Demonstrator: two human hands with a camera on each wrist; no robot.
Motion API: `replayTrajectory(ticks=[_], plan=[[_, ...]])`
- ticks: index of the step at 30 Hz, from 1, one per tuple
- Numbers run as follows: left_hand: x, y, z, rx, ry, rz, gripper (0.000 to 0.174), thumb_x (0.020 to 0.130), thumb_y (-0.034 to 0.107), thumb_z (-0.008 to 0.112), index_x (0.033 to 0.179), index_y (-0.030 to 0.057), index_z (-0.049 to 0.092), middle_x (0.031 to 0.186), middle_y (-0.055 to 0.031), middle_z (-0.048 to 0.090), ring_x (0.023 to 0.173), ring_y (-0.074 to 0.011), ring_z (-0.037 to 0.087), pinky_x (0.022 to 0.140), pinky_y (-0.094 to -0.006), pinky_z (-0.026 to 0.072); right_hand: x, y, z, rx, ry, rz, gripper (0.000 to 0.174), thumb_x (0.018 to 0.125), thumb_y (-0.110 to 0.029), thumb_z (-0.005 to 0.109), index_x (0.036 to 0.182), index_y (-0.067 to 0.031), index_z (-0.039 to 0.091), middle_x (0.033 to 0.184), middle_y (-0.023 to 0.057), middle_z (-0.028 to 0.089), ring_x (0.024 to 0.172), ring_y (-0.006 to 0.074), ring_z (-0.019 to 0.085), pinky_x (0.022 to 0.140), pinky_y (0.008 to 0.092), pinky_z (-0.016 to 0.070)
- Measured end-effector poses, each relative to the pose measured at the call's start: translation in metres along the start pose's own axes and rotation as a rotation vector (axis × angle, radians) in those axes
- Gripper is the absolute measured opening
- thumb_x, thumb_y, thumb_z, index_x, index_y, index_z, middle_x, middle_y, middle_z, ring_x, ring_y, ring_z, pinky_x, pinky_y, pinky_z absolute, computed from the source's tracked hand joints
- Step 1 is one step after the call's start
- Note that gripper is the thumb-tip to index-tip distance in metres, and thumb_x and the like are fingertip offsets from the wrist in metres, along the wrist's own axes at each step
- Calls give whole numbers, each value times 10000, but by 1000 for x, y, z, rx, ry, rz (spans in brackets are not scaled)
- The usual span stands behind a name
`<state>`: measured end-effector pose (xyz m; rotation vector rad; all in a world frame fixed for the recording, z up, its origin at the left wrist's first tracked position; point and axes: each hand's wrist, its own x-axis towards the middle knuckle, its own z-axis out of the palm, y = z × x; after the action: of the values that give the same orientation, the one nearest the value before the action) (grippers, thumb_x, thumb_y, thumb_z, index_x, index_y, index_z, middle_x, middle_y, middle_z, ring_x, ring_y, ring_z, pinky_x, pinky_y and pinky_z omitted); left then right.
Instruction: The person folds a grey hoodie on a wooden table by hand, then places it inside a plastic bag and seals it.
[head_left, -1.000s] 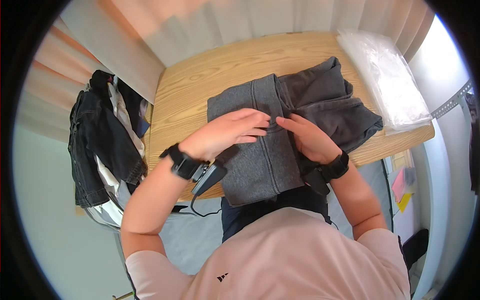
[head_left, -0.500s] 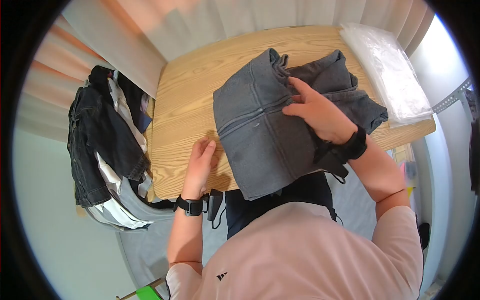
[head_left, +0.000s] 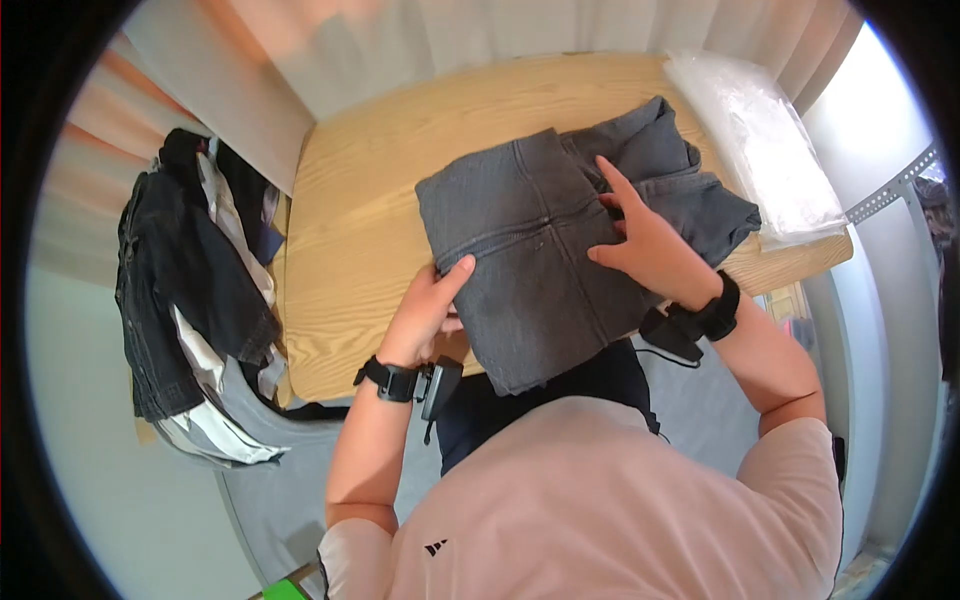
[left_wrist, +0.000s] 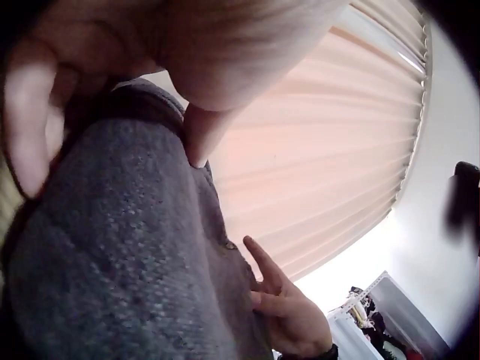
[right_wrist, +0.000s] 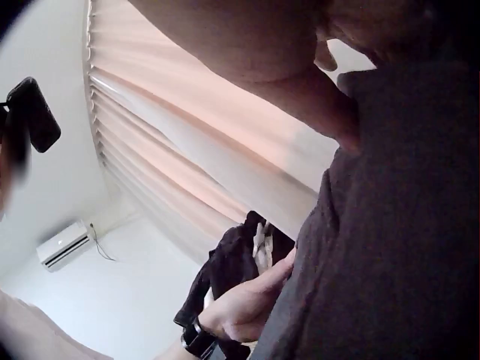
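A folded dark grey garment (head_left: 520, 290) with raised seams lies on the wooden table (head_left: 340, 270), its near end reaching past the table edge above the lap. At its left edge, my left hand (head_left: 425, 312) pinches the cloth, thumb on top and fingers underneath. The left wrist view shows that thumb and the fingers on either side of the thick grey layers (left_wrist: 127, 240). My right hand (head_left: 650, 245) rests on the garment's right part with fingers spread. Beyond it, two narrow ends of the garment (head_left: 700, 220) stretch toward the table's right side.
A stack of clear plastic bags (head_left: 765, 150) lies along the table's right side. Left of the table, dark and white clothes (head_left: 190, 290) hang over a grey container (head_left: 300, 430). Pale curtains (head_left: 480, 30) stand behind the table.
My left hand left the top of the garment, dropped to the table's near left, then took hold of the garment's left edge. My right hand moved outward over the cloth, which turned slightly.
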<state>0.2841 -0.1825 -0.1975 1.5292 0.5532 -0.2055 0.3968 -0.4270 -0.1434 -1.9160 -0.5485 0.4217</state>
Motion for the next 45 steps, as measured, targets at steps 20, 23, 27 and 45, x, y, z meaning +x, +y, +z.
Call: replayTrajectory(ticks=[20,23,27,45], plan=[[12,-2,31,-469,-92,47,450,896,339,537,1217,28,482,1148,-86,582,1008,-177,573,817,-325,479,23,35,-29,-125,-188,-114,703,783,36,569,1402,-156,299,1351,180,408,1228,237,413,1028,307,319],[-12,9,34,-530,-68,97,430,882,289,549,1201,8,483,1170,-105,566,1034,-202,558,861,-339,459,8,38,-17,-444,4,-337,719,756,37,610,1379,-197,339,1418,170,292,1260,320,356,1012,366,344],[-36,8,18,-638,-5,109,449,869,287,559,1199,-6,477,1173,-133,557,1052,-229,545,891,-353,448,-13,34,14,-876,84,-619,646,761,41,537,1344,-186,377,1383,237,308,1231,415,369,1021,424,341],[10,107,76,453,-150,854,430,845,291,628,1163,37,491,1118,-158,526,1074,-285,501,935,-366,393,-23,93,49,505,-155,-425,544,902,-315,539,1362,-101,341,1380,99,381,1265,229,362,1046,377,305]])
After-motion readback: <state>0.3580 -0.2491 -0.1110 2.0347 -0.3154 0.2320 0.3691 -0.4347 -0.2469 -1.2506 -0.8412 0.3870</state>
